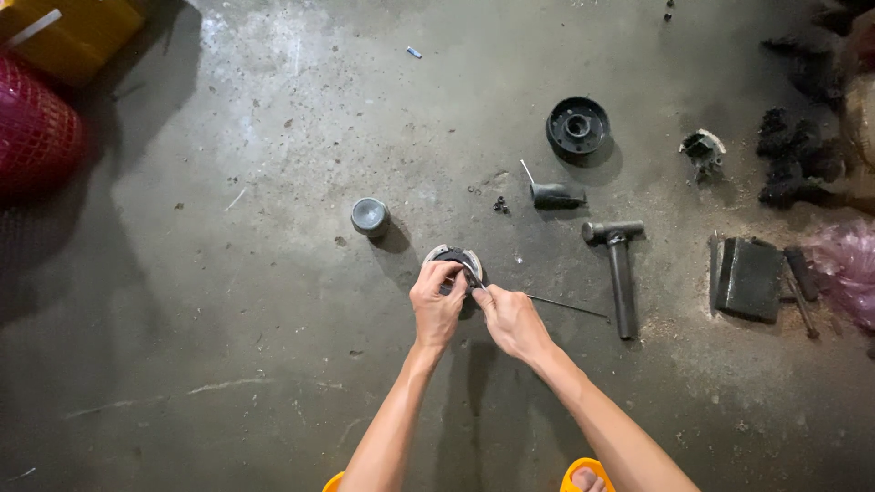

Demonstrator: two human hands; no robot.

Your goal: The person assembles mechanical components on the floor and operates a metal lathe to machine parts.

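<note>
Bare floor (228,346) lies open leftward; a hammer (620,269) and metal cap (370,217) flank the hands.

- 1 head-worn camera looks straight down from standing height at a concrete floor (273,301).
- Both forearms enter from the bottom edge, mid-frame.

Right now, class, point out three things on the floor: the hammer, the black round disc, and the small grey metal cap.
hammer (622,278), head view, on the middle of its handle.
black round disc (578,126), head view, on its raised centre hub.
small grey metal cap (370,216), head view, on its top face.
</note>
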